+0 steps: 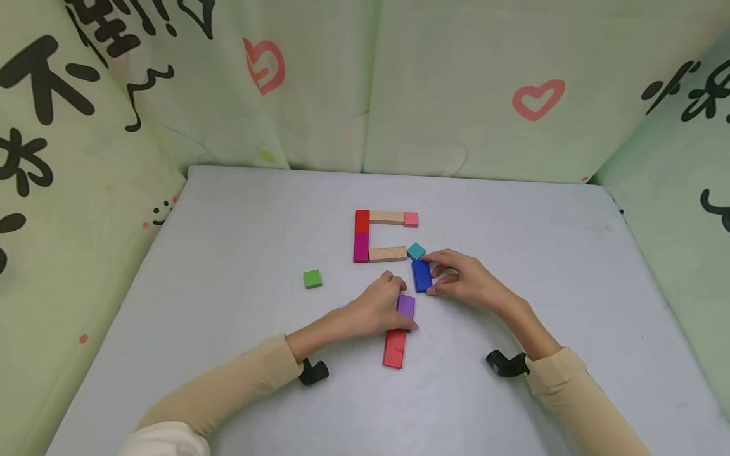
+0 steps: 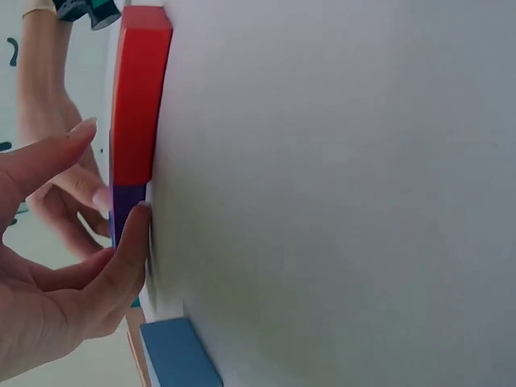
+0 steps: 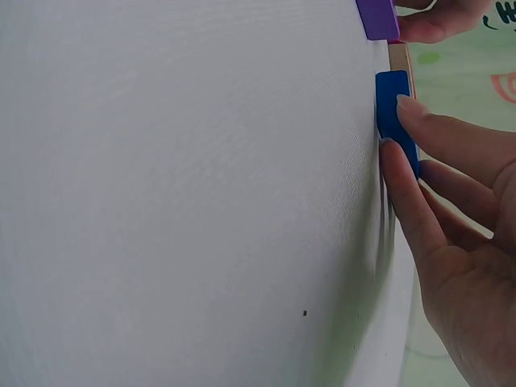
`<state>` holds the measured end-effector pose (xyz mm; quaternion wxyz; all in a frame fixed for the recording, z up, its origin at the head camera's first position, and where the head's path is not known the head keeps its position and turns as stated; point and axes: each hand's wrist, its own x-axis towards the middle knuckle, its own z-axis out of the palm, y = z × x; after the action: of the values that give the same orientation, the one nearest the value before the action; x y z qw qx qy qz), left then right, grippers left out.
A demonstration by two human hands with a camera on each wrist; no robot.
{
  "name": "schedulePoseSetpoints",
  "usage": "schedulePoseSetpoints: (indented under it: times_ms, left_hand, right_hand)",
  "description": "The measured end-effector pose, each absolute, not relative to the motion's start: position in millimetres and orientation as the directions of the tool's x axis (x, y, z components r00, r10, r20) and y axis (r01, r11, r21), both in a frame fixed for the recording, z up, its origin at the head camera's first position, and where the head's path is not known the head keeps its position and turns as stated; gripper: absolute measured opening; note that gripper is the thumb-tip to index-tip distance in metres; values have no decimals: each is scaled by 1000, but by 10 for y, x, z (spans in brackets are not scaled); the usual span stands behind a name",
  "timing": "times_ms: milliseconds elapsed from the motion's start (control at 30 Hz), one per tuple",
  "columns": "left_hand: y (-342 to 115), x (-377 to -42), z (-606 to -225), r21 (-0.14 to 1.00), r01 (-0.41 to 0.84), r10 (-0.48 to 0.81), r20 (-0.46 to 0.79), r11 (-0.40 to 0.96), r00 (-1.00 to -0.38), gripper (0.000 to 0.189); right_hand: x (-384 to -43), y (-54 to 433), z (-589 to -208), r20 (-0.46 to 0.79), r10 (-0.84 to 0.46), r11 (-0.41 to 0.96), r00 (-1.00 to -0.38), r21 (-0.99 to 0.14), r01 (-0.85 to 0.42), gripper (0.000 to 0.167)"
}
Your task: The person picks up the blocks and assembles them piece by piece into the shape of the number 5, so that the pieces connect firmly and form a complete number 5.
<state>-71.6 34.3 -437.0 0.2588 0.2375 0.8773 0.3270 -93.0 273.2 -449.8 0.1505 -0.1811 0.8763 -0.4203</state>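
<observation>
Nearest us is the left sleeve (image 1: 234,386), well this side of the blue block (image 1: 422,277), which lies on the table (image 1: 228,266), pinched by the right hand's (image 1: 464,275) thumb and finger. A push away could shove the skewed teal block (image 1: 416,251) just past blue (whether they touch, we can't tell). Nearer us than blue, the left hand (image 1: 371,310) is loosely parted, fingertips touching the purple block (image 1: 407,305), thumb off it; a slip could skew the red block (image 1: 395,349) adjoining purple.

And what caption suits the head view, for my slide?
Left hand touches a purple block, right hand pinches a blue block; green block lies apart.
</observation>
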Motion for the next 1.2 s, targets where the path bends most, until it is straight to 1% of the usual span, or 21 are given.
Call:
schedulePoseSetpoints:
  times_ms: [100,200,433,600,867,1200]
  left_hand:
    - [383,-689,-4379,672,266,581,-297,691,-757,71]
    - [404,-676,-4385,651,299,591,-287,698,-754,69]
    - [376,-660,-4373,645,361,650,-284,673,-705,62]
    - [331,-648,-4361,663,365,673,-289,654,-681,58]
    - [331,-679,-4349,654,411,682,-225,635,-696,41]
    - [360,-712,-4345,655,395,664,-222,644,-714,40]
  right_hand:
    - [-931,2730,-4488,-107,-444,577,-890,-794,-193,60]
    - [-935,2731,-4482,-103,-447,577,-889,-793,-198,60]
    - [-923,2733,-4513,-100,-456,575,-885,-792,-207,60]
    - [-911,2715,-4520,-105,-461,582,-881,-785,-211,60]
    - [-931,2730,-4495,-108,-452,603,-886,-769,-214,60]
    - [-929,2724,-4477,-103,-453,592,-886,-778,-212,60]
